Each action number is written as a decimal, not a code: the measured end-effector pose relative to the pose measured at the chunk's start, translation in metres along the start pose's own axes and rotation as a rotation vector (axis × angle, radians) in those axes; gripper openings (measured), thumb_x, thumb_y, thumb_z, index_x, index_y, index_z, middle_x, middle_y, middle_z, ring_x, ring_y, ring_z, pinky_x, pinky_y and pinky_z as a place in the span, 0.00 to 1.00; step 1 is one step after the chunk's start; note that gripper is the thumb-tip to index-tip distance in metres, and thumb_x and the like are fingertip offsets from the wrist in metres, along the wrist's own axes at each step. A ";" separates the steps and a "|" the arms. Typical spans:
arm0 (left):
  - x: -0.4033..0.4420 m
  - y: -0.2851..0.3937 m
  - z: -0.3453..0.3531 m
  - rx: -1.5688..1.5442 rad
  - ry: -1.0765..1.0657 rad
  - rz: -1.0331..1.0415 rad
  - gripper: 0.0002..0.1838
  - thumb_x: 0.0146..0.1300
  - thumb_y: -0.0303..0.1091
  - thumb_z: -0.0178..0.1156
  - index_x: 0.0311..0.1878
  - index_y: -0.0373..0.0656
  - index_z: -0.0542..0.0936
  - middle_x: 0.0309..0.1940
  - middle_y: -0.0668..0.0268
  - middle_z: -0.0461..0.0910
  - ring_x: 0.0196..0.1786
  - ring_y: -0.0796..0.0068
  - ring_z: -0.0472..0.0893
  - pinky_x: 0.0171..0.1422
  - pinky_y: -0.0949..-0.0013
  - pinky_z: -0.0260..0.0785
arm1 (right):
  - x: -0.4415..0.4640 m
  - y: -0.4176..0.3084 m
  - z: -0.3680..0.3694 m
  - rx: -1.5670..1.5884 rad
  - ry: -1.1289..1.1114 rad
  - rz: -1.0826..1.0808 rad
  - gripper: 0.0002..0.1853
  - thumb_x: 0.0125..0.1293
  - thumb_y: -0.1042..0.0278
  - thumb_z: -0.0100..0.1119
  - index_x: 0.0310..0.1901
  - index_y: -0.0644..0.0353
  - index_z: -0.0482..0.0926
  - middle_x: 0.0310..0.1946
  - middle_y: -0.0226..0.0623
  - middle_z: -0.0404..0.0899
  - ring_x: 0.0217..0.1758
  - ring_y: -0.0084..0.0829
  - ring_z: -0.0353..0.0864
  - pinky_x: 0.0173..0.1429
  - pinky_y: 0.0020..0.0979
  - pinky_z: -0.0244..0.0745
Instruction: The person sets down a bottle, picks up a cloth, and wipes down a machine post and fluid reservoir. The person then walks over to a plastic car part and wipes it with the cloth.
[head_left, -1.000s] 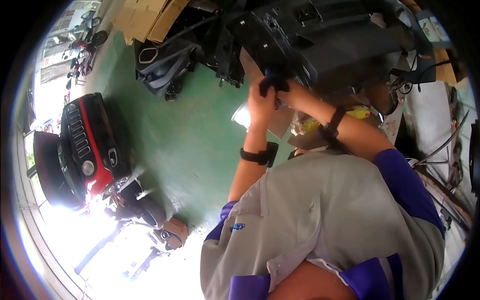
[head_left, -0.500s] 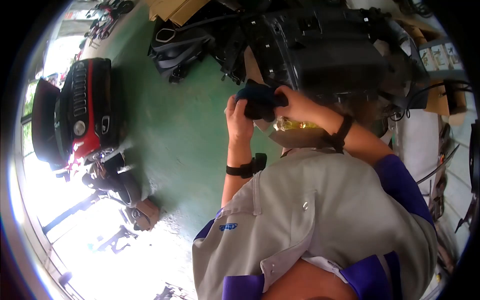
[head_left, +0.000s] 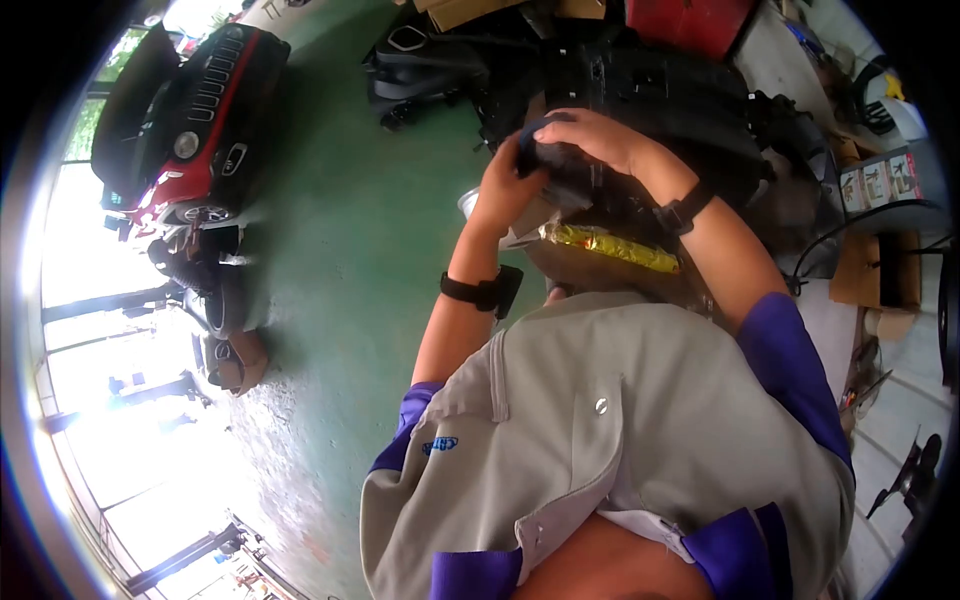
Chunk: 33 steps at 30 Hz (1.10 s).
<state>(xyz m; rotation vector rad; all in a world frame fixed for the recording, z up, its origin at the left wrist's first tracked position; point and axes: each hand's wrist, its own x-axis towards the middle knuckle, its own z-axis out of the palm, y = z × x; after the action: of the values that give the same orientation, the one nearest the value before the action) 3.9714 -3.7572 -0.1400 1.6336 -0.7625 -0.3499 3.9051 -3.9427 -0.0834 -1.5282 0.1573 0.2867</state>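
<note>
In the head view, my left hand (head_left: 508, 190) and my right hand (head_left: 606, 145) are together in front of me. Both are closed round a dark navy cap-like item (head_left: 541, 140), largely hidden by the fingers, so its exact kind is unclear. My left hand grips its near left side; the fingers of my right hand lie over its top and right. Just below the hands is a shiny yellow packet (head_left: 615, 248) on a brownish surface. A pale rounded rim (head_left: 467, 203) shows beside my left wrist. Black wrist straps are on both arms.
Large black plastic car trim parts (head_left: 660, 110) lie beyond my hands. An open cardboard box (head_left: 868, 275) and cables are at the right. To the left, across the green floor (head_left: 340, 240), stands a red and black car (head_left: 205, 120). A red panel (head_left: 690, 25) is at the back.
Both hands have moved up and slightly away with the dark item, and my right hand now lies more over its top. The view has shifted, uncovering more of the yellow packet.
</note>
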 end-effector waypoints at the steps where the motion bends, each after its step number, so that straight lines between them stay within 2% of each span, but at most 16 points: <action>1: 0.002 -0.003 -0.002 -0.046 -0.041 -0.096 0.22 0.57 0.26 0.62 0.56 0.36 0.74 0.40 0.63 0.81 0.42 0.75 0.79 0.49 0.72 0.71 | 0.005 0.002 0.005 -0.028 0.025 -0.027 0.20 0.65 0.49 0.60 0.52 0.52 0.77 0.37 0.21 0.76 0.35 0.14 0.69 0.34 0.18 0.61; 4: 0.003 0.009 -0.001 -0.233 -0.026 -0.203 0.18 0.61 0.28 0.61 0.54 0.33 0.74 0.38 0.64 0.80 0.38 0.79 0.78 0.45 0.74 0.71 | 0.001 -0.002 0.010 0.146 0.232 -0.098 0.28 0.61 0.37 0.62 0.49 0.55 0.77 0.30 0.20 0.71 0.27 0.15 0.64 0.30 0.19 0.61; 5: 0.002 0.015 -0.001 -0.336 0.000 -0.216 0.17 0.62 0.28 0.60 0.54 0.33 0.74 0.38 0.64 0.80 0.39 0.79 0.79 0.45 0.74 0.71 | -0.004 -0.002 0.006 0.162 0.223 -0.119 0.35 0.61 0.34 0.61 0.57 0.58 0.73 0.34 0.22 0.73 0.31 0.15 0.68 0.34 0.20 0.63; 8: -0.005 0.042 0.010 -0.708 0.036 -0.247 0.15 0.69 0.31 0.56 0.54 0.31 0.74 0.45 0.60 0.81 0.46 0.71 0.80 0.52 0.68 0.73 | -0.031 0.010 0.011 0.109 0.416 -0.252 0.40 0.61 0.35 0.61 0.64 0.60 0.68 0.39 0.25 0.76 0.39 0.18 0.73 0.41 0.22 0.67; 9: -0.004 0.049 0.012 -0.792 0.034 -0.259 0.16 0.70 0.32 0.56 0.55 0.31 0.74 0.48 0.58 0.80 0.50 0.67 0.80 0.56 0.65 0.73 | -0.035 0.025 0.002 0.047 0.315 -0.287 0.43 0.63 0.37 0.61 0.68 0.63 0.62 0.45 0.29 0.78 0.48 0.22 0.75 0.48 0.23 0.69; 11: -0.001 0.057 0.018 -0.894 0.048 -0.278 0.18 0.72 0.35 0.54 0.57 0.29 0.73 0.53 0.55 0.79 0.54 0.62 0.80 0.62 0.61 0.72 | -0.050 0.038 0.001 0.034 0.121 -0.292 0.33 0.64 0.52 0.65 0.64 0.65 0.68 0.47 0.34 0.80 0.49 0.26 0.78 0.51 0.27 0.72; 12: 0.000 0.057 0.022 -0.891 0.042 -0.282 0.18 0.72 0.35 0.54 0.57 0.29 0.74 0.53 0.55 0.79 0.55 0.61 0.80 0.62 0.61 0.72 | -0.056 0.049 0.005 0.058 0.053 -0.331 0.30 0.64 0.58 0.66 0.62 0.66 0.70 0.46 0.35 0.81 0.48 0.27 0.79 0.50 0.28 0.73; 14: 0.003 0.055 0.029 -0.884 0.027 -0.295 0.18 0.73 0.36 0.53 0.57 0.30 0.74 0.54 0.54 0.79 0.55 0.61 0.80 0.62 0.60 0.72 | -0.069 0.064 0.006 -0.193 0.166 -0.170 0.23 0.61 0.65 0.68 0.55 0.67 0.76 0.44 0.39 0.83 0.45 0.28 0.80 0.47 0.31 0.75; 18: 0.009 0.047 0.025 -0.135 0.022 -0.223 0.19 0.72 0.41 0.55 0.52 0.30 0.78 0.46 0.60 0.82 0.48 0.72 0.81 0.56 0.70 0.72 | -0.095 0.069 -0.002 -0.308 0.452 -0.190 0.17 0.60 0.66 0.68 0.45 0.69 0.80 0.40 0.41 0.82 0.40 0.31 0.81 0.44 0.31 0.76; 19: 0.011 0.043 0.026 -0.118 0.043 -0.201 0.23 0.70 0.46 0.57 0.44 0.28 0.80 0.33 0.63 0.83 0.36 0.78 0.79 0.43 0.73 0.70 | -0.103 0.069 -0.006 -0.349 0.589 -0.248 0.16 0.60 0.65 0.68 0.44 0.69 0.80 0.42 0.40 0.80 0.42 0.30 0.80 0.48 0.28 0.74; 23: 0.013 0.042 0.036 -0.332 -0.073 -0.347 0.27 0.69 0.51 0.57 0.41 0.28 0.80 0.33 0.63 0.81 0.36 0.76 0.77 0.44 0.72 0.70 | -0.126 0.057 -0.023 -0.072 0.702 -0.469 0.16 0.64 0.64 0.64 0.48 0.68 0.80 0.47 0.36 0.78 0.52 0.26 0.76 0.58 0.23 0.66; 26: 0.016 0.005 0.060 -0.274 -0.229 -0.427 0.30 0.69 0.53 0.56 0.41 0.27 0.79 0.34 0.61 0.81 0.39 0.73 0.78 0.46 0.71 0.70 | -0.132 0.051 -0.030 0.655 0.373 -0.449 0.19 0.68 0.66 0.58 0.58 0.63 0.74 0.50 0.33 0.78 0.53 0.24 0.76 0.60 0.25 0.68; 27: 0.017 0.009 0.061 -0.112 -0.361 -0.478 0.33 0.67 0.57 0.57 0.44 0.25 0.78 0.37 0.57 0.82 0.43 0.70 0.79 0.49 0.71 0.69 | -0.135 0.051 -0.031 0.666 0.403 -0.459 0.18 0.69 0.66 0.58 0.57 0.63 0.74 0.49 0.32 0.78 0.53 0.23 0.76 0.59 0.25 0.69; 30: 0.008 0.018 0.066 -0.052 -0.367 -0.453 0.37 0.65 0.60 0.58 0.46 0.23 0.78 0.38 0.56 0.82 0.43 0.70 0.79 0.51 0.70 0.69 | -0.147 0.056 -0.043 0.606 0.534 -0.441 0.17 0.71 0.64 0.55 0.56 0.64 0.74 0.50 0.33 0.78 0.53 0.24 0.76 0.60 0.27 0.70; 31: 0.011 0.015 0.058 0.046 -0.418 -0.322 0.35 0.61 0.56 0.64 0.48 0.24 0.78 0.38 0.57 0.82 0.42 0.71 0.79 0.51 0.70 0.70 | -0.151 0.068 -0.051 0.531 0.611 -0.405 0.18 0.72 0.63 0.53 0.57 0.63 0.73 0.51 0.35 0.78 0.55 0.26 0.76 0.61 0.28 0.69; 33: 0.007 0.018 0.055 -0.151 -0.420 -0.317 0.23 0.61 0.40 0.68 0.48 0.28 0.79 0.37 0.60 0.83 0.40 0.73 0.79 0.49 0.70 0.71 | -0.157 0.086 -0.064 0.315 0.735 -0.366 0.18 0.73 0.60 0.52 0.56 0.63 0.73 0.49 0.35 0.78 0.55 0.26 0.76 0.61 0.29 0.70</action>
<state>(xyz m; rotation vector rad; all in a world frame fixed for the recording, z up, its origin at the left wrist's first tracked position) 3.9379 -3.8041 -0.1328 1.5545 -0.7625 -0.9776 3.7353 -4.0181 -0.1252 -1.2555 0.4696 -0.5794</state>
